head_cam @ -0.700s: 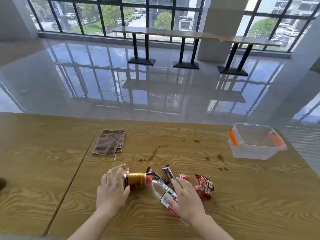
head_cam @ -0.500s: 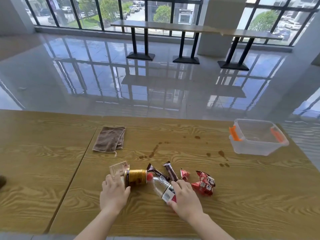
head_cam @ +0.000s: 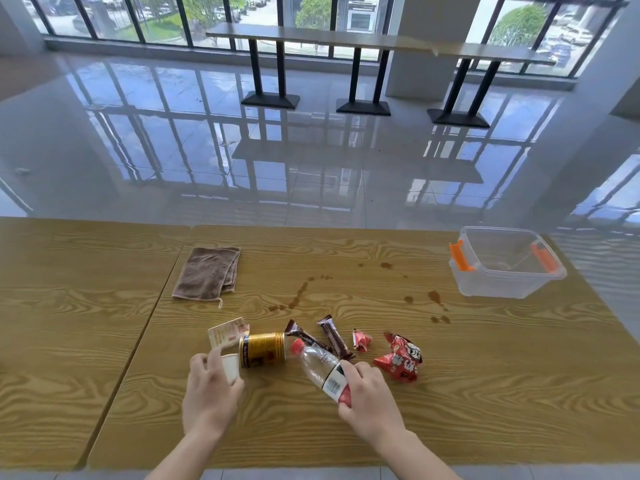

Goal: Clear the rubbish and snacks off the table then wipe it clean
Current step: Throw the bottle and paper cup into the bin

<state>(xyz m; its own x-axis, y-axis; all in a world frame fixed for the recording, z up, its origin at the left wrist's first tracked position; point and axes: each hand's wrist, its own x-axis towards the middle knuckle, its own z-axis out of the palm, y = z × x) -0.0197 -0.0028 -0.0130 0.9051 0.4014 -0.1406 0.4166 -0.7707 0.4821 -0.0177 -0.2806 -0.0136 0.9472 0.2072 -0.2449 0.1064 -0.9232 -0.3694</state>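
Wooden table [head_cam: 485, 375]: clear red-capped bottle [head_cam: 320, 365] in right hand [head_cam: 369, 400].

bottle [head_cam: 322, 368] clear, red cap, lying tilted | gold can [head_cam: 263, 349] on side (beside it) | red wrapper [head_cam: 400, 358] crumpled

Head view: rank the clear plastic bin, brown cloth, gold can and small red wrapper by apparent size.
1. clear plastic bin
2. brown cloth
3. gold can
4. small red wrapper
The bin sits farther away, so it is probably larger still.
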